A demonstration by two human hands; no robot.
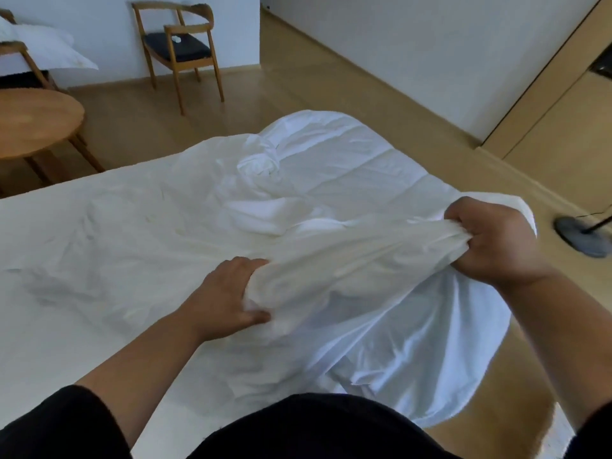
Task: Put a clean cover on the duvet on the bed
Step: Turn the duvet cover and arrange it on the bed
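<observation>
A white duvet cover (381,326) lies bunched over the right part of the bed (66,260), its loose end hanging off the near right side. Under and beyond it the white duvet (331,160) lies crumpled toward the far corner. My left hand (228,296) grips a gathered roll of the cover near the bed's middle. My right hand (490,240) grips the other end of that roll, raised above the bed's right edge. The fabric is stretched between the two hands.
A round wooden table (36,124) stands at the far left of the bed. A wooden chair (178,51) with a dark seat is by the wall. Pillows (43,44) rest on another chair at top left. A lamp base (583,236) sits on the floor at right.
</observation>
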